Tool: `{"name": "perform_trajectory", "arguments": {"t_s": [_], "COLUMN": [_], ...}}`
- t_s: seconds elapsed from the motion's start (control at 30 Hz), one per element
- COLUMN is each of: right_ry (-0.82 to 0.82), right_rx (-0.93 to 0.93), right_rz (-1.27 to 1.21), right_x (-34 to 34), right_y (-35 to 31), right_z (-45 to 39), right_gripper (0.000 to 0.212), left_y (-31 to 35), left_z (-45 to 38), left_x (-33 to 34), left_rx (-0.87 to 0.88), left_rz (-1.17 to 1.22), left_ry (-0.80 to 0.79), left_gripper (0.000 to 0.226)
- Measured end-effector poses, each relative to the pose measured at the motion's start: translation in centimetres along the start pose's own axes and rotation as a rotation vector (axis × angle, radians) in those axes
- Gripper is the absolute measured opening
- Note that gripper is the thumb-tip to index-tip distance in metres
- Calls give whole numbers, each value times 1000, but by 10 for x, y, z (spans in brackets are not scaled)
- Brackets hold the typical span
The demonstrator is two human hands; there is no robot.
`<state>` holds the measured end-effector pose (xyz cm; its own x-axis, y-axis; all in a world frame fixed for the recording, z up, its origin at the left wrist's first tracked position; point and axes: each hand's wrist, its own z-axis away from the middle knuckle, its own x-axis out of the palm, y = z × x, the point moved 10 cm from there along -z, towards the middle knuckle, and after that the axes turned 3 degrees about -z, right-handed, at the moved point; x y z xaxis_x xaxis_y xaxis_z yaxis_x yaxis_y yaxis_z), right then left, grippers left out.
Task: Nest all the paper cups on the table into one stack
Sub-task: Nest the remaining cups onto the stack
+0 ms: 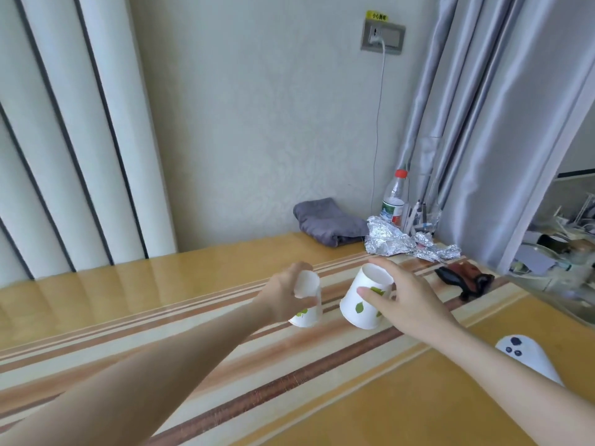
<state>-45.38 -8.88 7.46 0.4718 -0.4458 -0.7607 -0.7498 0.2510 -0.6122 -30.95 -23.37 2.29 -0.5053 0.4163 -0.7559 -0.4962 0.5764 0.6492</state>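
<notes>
Two white paper cups with green leaf prints are held above the striped table [193, 333]. My left hand [283, 299] grips the smaller-looking cup [308, 300] around its side, closed base pointing toward the camera, tilted. To its right, a short gap away, my right hand [405, 297] holds the second cup [365, 299] with thumb on its front and fingers behind the rim. That cup also appears mouth-down and tilted, its recessed base facing up. The two cups do not touch.
At the back right lie a folded grey cloth [328, 225], crumpled foil [402, 244], a plastic bottle [394, 201] and a glass of pens [421, 217]. A dark brown object [463, 280] and a white remote [528, 358] lie to the right. A curtain hangs at right.
</notes>
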Motion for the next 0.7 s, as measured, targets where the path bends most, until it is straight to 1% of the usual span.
{"name": "perform_trajectory", "arguments": {"t_s": [0.07,0.1,0.23,0.27,0.33,0.4,0.5,0.7], "right_ry": [-1,1,-8,-18,-24,-7,-8,21], "right_rx": [10,9,-48,-73,-134,-186,-254,-363], "right_rz": [-15,-35,-116,-133,-160,-189,-234,-297], "right_x": [-7,-10,-17,-19,-22,-28,-37,-66], "right_y": [-6,-13,-56,-69,-97,-123,-156,-204], "right_z": [6,10,34,42,59,77,103,145], "right_gripper": [61,61,60,60,59,59,58,50], "left_y": [9,15,54,65,89,104,108,96], "left_z": [21,36,120,146,200,247,295,327], "left_x": [-48,-76,-196,-219,-248,-255,-236,-163], "left_rx": [-18,-28,-40,-26,16,37,1,-50], "left_rz": [17,21,105,130,163,165,156,177], "left_ry": [68,104,276,318,377,393,355,194], "left_gripper": [66,65,52,51,57,59,46,46]}}
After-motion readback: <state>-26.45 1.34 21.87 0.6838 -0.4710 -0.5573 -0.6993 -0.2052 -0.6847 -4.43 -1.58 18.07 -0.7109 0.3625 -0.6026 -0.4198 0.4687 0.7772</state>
